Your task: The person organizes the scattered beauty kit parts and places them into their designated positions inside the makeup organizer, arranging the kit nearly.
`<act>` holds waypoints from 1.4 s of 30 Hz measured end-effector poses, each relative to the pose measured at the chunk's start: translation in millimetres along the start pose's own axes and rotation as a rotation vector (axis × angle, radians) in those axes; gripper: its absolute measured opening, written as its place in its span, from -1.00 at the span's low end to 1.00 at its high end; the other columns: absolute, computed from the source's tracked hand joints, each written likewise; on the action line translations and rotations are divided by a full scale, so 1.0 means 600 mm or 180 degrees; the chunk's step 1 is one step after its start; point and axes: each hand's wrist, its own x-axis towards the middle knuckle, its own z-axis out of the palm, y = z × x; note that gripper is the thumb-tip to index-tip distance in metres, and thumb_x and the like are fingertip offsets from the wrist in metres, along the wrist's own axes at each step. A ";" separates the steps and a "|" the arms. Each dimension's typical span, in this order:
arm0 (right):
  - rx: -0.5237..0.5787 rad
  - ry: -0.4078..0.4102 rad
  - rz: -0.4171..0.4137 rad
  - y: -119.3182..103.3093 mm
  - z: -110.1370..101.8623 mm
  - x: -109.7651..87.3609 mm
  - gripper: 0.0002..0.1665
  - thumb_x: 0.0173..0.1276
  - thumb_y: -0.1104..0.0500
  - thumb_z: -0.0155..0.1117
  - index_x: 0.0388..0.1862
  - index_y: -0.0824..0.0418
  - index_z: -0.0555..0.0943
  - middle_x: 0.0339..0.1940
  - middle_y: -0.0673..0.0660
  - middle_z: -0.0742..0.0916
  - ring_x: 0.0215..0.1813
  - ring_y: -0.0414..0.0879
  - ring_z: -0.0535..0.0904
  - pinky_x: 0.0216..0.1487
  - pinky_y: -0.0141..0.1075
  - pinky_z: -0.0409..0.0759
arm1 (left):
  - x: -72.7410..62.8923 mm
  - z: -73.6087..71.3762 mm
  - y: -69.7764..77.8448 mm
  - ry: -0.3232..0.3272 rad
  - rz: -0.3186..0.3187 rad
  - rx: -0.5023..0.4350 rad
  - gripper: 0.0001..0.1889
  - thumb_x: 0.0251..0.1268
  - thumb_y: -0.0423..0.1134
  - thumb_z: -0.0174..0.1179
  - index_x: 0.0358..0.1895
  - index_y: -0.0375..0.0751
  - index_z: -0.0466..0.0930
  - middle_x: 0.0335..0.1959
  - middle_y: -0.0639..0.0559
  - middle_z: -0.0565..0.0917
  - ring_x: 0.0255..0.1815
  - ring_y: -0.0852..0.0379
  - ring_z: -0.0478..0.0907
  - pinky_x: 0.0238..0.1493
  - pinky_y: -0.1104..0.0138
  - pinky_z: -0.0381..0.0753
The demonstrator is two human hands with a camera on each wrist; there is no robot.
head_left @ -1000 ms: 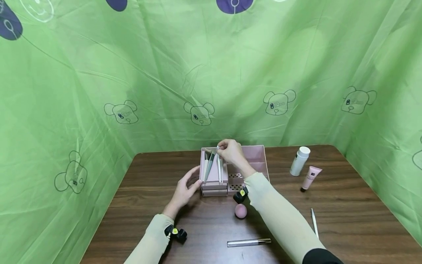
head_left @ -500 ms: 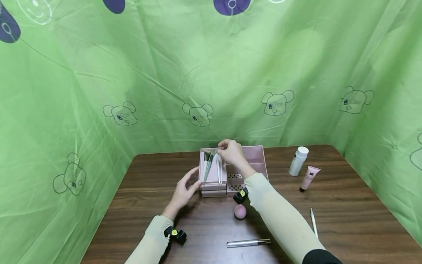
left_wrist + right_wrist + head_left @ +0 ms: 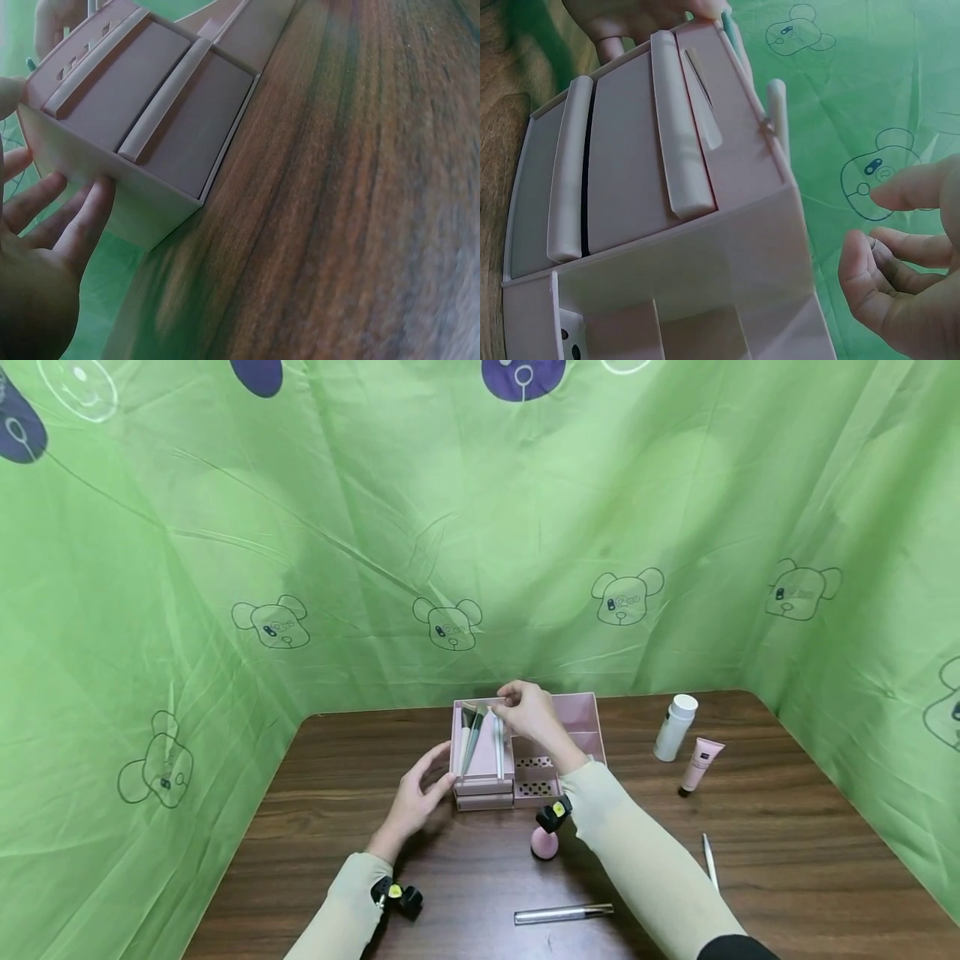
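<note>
A pink cosmetics organizer (image 3: 484, 791) with two shut drawers stands at the table's back. Makeup brushes (image 3: 473, 739) lean in its upper left compartment, beside slim white sticks (image 3: 499, 747). My left hand (image 3: 412, 797) rests against the left wall, fingers fairly straight and thumb at the front top corner; the left wrist view shows the fingertips (image 3: 101, 191) on that wall. My right hand (image 3: 528, 712) is over the organizer's back middle. In the right wrist view its thumb and forefinger stand apart with nothing between them, and a white stick's end (image 3: 778, 112) pokes above the rim.
A pink ball-shaped sponge (image 3: 543, 843) sits in front of the organizer, with a silver pen-like tube (image 3: 562, 914) nearer. To the right stand a white bottle (image 3: 675, 728) and a pink squeeze tube (image 3: 701, 767); a white pen-like stick (image 3: 709, 860) lies by my right forearm. Green curtain surrounds the table.
My right hand has let go of the white stick it pinched, which now leans in the organizer, and has shifted slightly. My left hand stays at the organizer's side.
</note>
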 end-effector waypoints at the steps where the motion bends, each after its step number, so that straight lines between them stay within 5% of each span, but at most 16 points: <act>1: 0.0018 0.0002 -0.0018 0.001 -0.003 -0.003 -0.66 0.19 0.11 0.42 -0.04 0.08 0.65 -0.23 0.02 0.71 -0.21 -0.08 0.61 -0.12 -0.24 0.63 | 0.000 0.000 0.000 -0.0001 -0.0001 0.0005 -0.44 0.37 -0.43 0.15 0.39 -0.48 0.24 0.29 -0.47 0.42 0.25 -0.41 0.39 0.21 0.24 0.56; 10: 0.0137 0.0035 -0.0282 0.007 -0.034 -0.026 -0.64 0.19 0.11 0.41 -0.05 0.20 0.66 -0.26 0.07 0.75 -0.22 -0.08 0.63 -0.20 -0.33 0.64 | 0.001 0.000 -0.003 0.0017 0.0005 0.0017 -0.45 0.37 -0.43 0.15 0.39 -0.44 0.25 0.29 -0.46 0.42 0.26 -0.40 0.39 0.20 0.28 0.56; 17: 0.0156 0.0084 -0.0375 0.005 -0.064 -0.049 -0.64 0.21 0.11 0.39 -0.04 0.22 0.66 -0.24 0.12 0.76 -0.21 -0.04 0.66 -0.20 -0.30 0.65 | 0.006 -0.005 -0.045 0.0081 -0.0031 0.0053 -0.45 0.38 -0.36 0.17 0.41 -0.25 0.30 0.31 -0.34 0.44 0.27 -0.33 0.40 0.19 0.36 0.56; 26: 0.0107 0.0128 -0.0368 0.028 -0.093 -0.070 -0.61 0.22 0.08 0.39 0.00 0.22 0.64 -0.22 0.14 0.75 -0.20 -0.03 0.66 -0.14 -0.23 0.67 | -0.006 0.004 0.000 0.0039 -0.0033 0.0113 -0.44 0.38 -0.40 0.15 0.40 -0.44 0.25 0.29 -0.43 0.43 0.24 -0.37 0.41 0.17 0.38 0.57; 42: -0.0255 0.0392 -0.0340 0.114 -0.155 -0.121 -0.65 0.26 0.02 0.38 -0.02 0.12 0.65 -0.24 0.08 0.76 -0.22 -0.07 0.69 -0.18 -0.24 0.63 | -0.004 0.007 0.001 0.0011 -0.0013 0.0022 -0.45 0.37 -0.45 0.14 0.39 -0.46 0.25 0.28 -0.47 0.42 0.26 -0.43 0.36 0.17 0.38 0.57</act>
